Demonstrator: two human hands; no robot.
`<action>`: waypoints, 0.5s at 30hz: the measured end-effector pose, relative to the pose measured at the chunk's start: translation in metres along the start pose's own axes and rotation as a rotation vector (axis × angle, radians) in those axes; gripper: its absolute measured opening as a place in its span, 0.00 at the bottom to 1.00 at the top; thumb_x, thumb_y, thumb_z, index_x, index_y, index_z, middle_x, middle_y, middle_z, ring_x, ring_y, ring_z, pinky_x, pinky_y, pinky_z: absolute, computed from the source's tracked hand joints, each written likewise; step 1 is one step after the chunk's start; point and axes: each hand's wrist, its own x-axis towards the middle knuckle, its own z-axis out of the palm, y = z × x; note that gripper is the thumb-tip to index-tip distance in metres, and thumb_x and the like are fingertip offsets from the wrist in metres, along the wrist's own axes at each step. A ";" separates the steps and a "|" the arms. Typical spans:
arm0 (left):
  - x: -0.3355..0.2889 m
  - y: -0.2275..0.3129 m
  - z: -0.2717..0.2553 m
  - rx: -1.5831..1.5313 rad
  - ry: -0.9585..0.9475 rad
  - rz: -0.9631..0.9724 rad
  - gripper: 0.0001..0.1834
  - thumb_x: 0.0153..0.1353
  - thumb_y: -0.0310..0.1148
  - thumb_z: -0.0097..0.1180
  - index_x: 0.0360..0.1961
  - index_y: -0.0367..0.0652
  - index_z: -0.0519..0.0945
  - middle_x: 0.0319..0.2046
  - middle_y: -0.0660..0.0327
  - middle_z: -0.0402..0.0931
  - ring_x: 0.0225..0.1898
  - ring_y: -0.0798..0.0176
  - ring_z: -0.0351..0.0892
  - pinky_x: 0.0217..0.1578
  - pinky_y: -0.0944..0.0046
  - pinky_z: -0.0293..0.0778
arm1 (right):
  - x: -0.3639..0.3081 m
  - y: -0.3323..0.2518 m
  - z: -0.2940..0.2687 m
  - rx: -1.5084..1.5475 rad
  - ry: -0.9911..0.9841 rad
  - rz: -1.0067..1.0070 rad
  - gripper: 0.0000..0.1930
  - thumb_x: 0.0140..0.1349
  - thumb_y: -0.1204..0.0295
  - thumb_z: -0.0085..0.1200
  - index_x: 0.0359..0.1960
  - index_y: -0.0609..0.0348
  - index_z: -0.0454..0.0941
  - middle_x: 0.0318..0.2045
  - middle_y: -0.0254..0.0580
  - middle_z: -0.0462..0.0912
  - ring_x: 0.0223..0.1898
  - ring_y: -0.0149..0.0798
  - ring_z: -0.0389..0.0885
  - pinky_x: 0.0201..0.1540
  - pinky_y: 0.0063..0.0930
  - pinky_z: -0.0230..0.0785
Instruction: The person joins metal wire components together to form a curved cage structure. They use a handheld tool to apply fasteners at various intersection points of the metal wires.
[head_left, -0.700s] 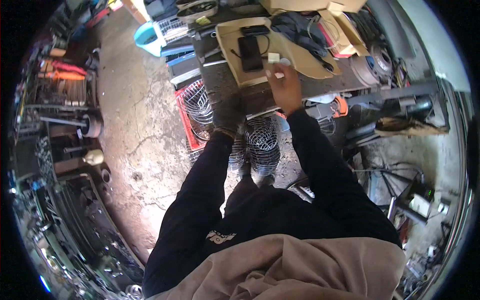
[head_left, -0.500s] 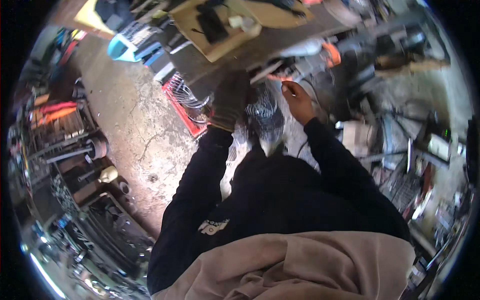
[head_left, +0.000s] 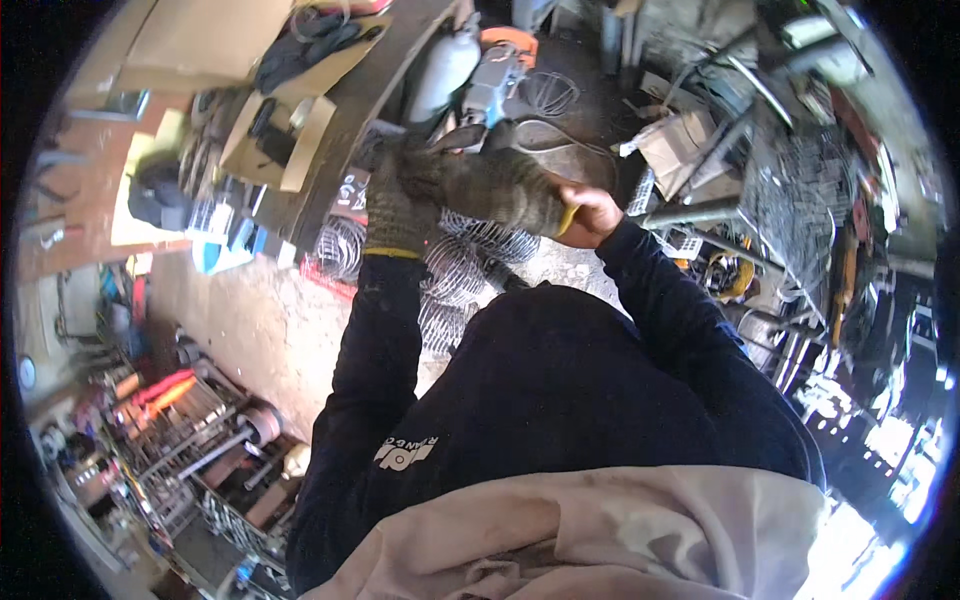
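My left hand [head_left: 397,205] wears a dark knitted work glove with a yellow cuff edge. It is closed on the finger end of a second dark work glove [head_left: 505,188], and the two gloves blend together there. My bare right hand [head_left: 590,213] is closed at the second glove's yellow cuff, with its fingertips hidden by the cloth. The glove stretches sideways between both hands. Beneath them lie several coils of wire [head_left: 455,270] on the floor.
A workbench [head_left: 365,105] stands at the upper left, bearing an open cardboard box [head_left: 315,145]. Beyond my hands are a grey cylinder [head_left: 447,70] and an orange-and-grey machine [head_left: 495,80]. Metal frames [head_left: 700,210] crowd the right; a tool rack [head_left: 190,430] stands at lower left.
My view has turned rightward, so the bench now sits farther left. My right hand, earlier apart from my left, has come to the second glove's cuff.
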 end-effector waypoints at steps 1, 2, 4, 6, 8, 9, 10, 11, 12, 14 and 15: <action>-0.005 -0.011 0.000 -0.051 -0.098 -0.053 0.19 0.75 0.38 0.52 0.60 0.39 0.77 0.52 0.52 0.82 0.48 0.60 0.81 0.53 0.60 0.79 | -0.021 0.000 0.002 -0.059 0.013 -0.026 0.49 0.60 0.63 0.63 0.79 0.63 0.47 0.75 0.52 0.61 0.76 0.49 0.60 0.79 0.49 0.47; -0.005 -0.024 -0.015 -0.102 -0.196 -0.111 0.21 0.76 0.38 0.50 0.62 0.37 0.75 0.54 0.50 0.81 0.43 0.61 0.81 0.48 0.61 0.80 | -0.044 -0.001 0.002 -0.118 0.029 -0.054 0.51 0.58 0.66 0.63 0.80 0.63 0.45 0.76 0.53 0.60 0.76 0.49 0.59 0.79 0.49 0.46; -0.002 -0.065 -0.029 -0.201 -0.289 -0.227 0.22 0.77 0.38 0.49 0.64 0.34 0.73 0.54 0.50 0.79 0.36 0.63 0.80 0.40 0.62 0.82 | -0.097 0.009 -0.004 0.006 0.161 -0.118 0.53 0.54 0.71 0.65 0.79 0.61 0.46 0.72 0.51 0.65 0.72 0.47 0.65 0.75 0.51 0.54; -0.019 -0.114 -0.012 -0.258 -0.166 -0.313 0.20 0.77 0.38 0.48 0.63 0.37 0.74 0.47 0.55 0.79 0.34 0.64 0.79 0.38 0.61 0.80 | -0.143 0.013 -0.008 -0.088 0.068 -0.175 0.50 0.55 0.75 0.63 0.78 0.61 0.48 0.64 0.50 0.73 0.63 0.44 0.74 0.69 0.47 0.63; -0.053 -0.154 -0.015 -0.004 -0.052 -0.315 0.20 0.76 0.41 0.50 0.60 0.38 0.76 0.43 0.59 0.79 0.37 0.63 0.79 0.42 0.60 0.79 | -0.180 0.030 -0.025 -0.200 0.081 -0.243 0.46 0.58 0.79 0.61 0.78 0.60 0.50 0.55 0.47 0.80 0.53 0.40 0.81 0.61 0.42 0.71; -0.064 -0.169 -0.028 0.485 -0.153 -0.189 0.22 0.76 0.44 0.52 0.59 0.38 0.76 0.44 0.58 0.80 0.39 0.62 0.79 0.45 0.60 0.78 | -0.192 0.039 -0.025 -0.244 0.273 -0.260 0.42 0.61 0.79 0.61 0.76 0.60 0.53 0.48 0.45 0.83 0.46 0.39 0.83 0.54 0.36 0.75; -0.071 -0.182 -0.038 1.140 -0.228 0.006 0.24 0.75 0.47 0.53 0.58 0.37 0.77 0.45 0.58 0.80 0.42 0.61 0.80 0.48 0.59 0.78 | -0.213 0.044 -0.029 -0.526 0.497 -0.233 0.35 0.61 0.72 0.65 0.71 0.61 0.66 0.44 0.48 0.85 0.44 0.41 0.85 0.51 0.37 0.77; -0.078 -0.193 -0.045 1.530 -0.263 0.163 0.26 0.74 0.50 0.55 0.57 0.37 0.77 0.46 0.57 0.81 0.45 0.59 0.81 0.51 0.58 0.78 | -0.236 0.044 -0.024 -0.831 0.629 -0.221 0.31 0.61 0.69 0.66 0.65 0.61 0.72 0.43 0.48 0.86 0.44 0.42 0.86 0.50 0.38 0.77; -0.103 -0.224 -0.011 1.523 -0.335 0.172 0.27 0.73 0.51 0.56 0.57 0.36 0.77 0.47 0.56 0.81 0.46 0.60 0.80 0.52 0.58 0.77 | -0.263 0.044 -0.019 -1.134 0.793 -0.189 0.27 0.60 0.66 0.67 0.60 0.60 0.77 0.42 0.49 0.87 0.44 0.44 0.87 0.50 0.39 0.77; -0.143 -0.271 0.037 1.509 -0.446 0.200 0.29 0.72 0.53 0.59 0.57 0.36 0.76 0.48 0.54 0.81 0.49 0.60 0.80 0.54 0.57 0.75 | -0.299 0.068 -0.042 -1.284 0.995 -0.294 0.23 0.62 0.63 0.66 0.57 0.59 0.79 0.43 0.50 0.88 0.45 0.44 0.87 0.50 0.38 0.77; -0.130 -0.279 0.014 1.286 -0.634 0.054 0.24 0.70 0.47 0.64 0.52 0.34 0.80 0.42 0.59 0.84 0.45 0.62 0.82 0.49 0.59 0.77 | -0.304 0.068 -0.022 -1.247 0.991 -0.262 0.24 0.62 0.63 0.66 0.57 0.59 0.78 0.43 0.51 0.88 0.46 0.46 0.87 0.50 0.38 0.77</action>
